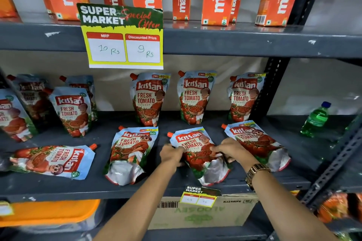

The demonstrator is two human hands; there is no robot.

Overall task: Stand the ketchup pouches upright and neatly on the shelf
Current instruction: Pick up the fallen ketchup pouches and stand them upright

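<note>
Both the left hand [172, 154] and the right hand [233, 151] have fingers closed on the sides of the flat-lying middle ketchup pouch [197, 150] at the shelf [98, 188] front. It looks soft, floppy, fairly heavy, probably slick; mid-side grips suit it. Its long axis runs front to back, spout rearward-left.

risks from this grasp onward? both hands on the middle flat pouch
1. The left hand and right hand pinch the middle pouch at mid-body, so its limp silver base may fold and it could slump when stood.
2. The flat pouch to its right lies partly under the right hand, so lifting might drag it.
3. Tipping the pouch up may knock the standing pouch behind it.
</note>
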